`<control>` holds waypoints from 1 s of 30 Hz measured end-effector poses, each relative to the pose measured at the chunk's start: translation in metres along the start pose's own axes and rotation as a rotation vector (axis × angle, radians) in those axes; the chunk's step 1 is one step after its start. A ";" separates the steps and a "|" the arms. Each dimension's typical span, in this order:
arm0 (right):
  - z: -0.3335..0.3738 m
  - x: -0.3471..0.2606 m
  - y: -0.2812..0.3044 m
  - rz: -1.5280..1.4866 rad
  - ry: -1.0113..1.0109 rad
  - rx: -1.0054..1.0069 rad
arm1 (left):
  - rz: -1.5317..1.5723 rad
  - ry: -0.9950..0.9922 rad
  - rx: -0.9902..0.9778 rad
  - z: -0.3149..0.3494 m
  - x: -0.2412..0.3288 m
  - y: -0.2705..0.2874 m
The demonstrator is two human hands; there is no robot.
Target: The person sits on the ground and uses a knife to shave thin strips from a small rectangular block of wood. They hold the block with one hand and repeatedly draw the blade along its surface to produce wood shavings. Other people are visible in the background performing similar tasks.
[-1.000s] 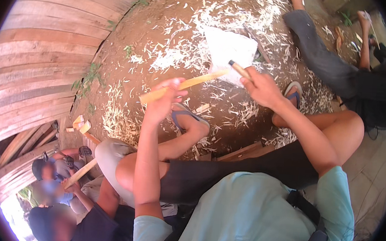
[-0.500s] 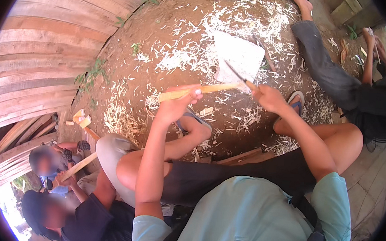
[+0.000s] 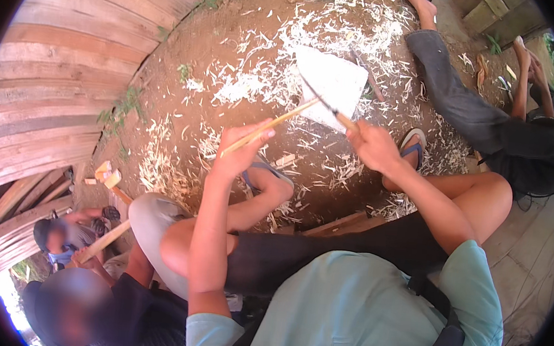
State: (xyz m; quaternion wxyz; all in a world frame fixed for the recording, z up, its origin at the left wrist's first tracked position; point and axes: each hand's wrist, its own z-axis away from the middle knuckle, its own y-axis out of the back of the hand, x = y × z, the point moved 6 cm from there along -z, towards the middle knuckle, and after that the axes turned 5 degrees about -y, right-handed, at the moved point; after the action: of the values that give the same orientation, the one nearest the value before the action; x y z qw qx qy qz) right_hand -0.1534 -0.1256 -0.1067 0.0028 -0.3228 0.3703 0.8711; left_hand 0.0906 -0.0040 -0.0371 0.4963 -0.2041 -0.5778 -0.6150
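Note:
My left hand (image 3: 238, 149) is closed around a thin pale wooden strip (image 3: 284, 117), its thumb lying along the top. The strip points up and to the right, away from me. In my right hand (image 3: 375, 148) is a knife (image 3: 345, 120) with a wooden handle and a narrow dark blade. The blade points up and left and crosses the far end of the strip. Whether the edge touches the wood, I cannot tell. Behind the two tools a flat white slab (image 3: 339, 83) lies on the ground.
Pale wood shavings (image 3: 248, 86) cover much of the dirt floor. A plank wall (image 3: 71, 59) rises at the left. One person (image 3: 142, 318) sits close at my lower left, another beyond holds a wooden piece (image 3: 106, 241). A person's dark-trousered leg (image 3: 449, 89) stretches across the right.
The strip has turned so its narrow edge shows, and its far end points more upward. The knife blade has shifted left and now crosses the strip's end. The whole view has shifted slightly.

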 end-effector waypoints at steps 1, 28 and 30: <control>0.014 -0.022 0.026 -0.094 0.092 0.115 | 0.019 -0.049 0.016 0.001 -0.004 0.000; -0.024 0.036 -0.031 0.433 -0.011 0.047 | 0.494 -0.045 0.256 -0.011 -0.002 -0.010; -0.025 0.030 -0.033 0.470 -0.014 0.040 | 0.419 -0.060 0.367 -0.005 -0.004 -0.002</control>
State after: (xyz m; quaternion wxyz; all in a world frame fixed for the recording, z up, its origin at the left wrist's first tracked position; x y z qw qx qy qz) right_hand -0.1551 -0.1247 -0.1581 -0.1912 -0.2214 0.4523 0.8425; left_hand 0.0920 -0.0073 -0.0423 0.6238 -0.2439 -0.6394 -0.3776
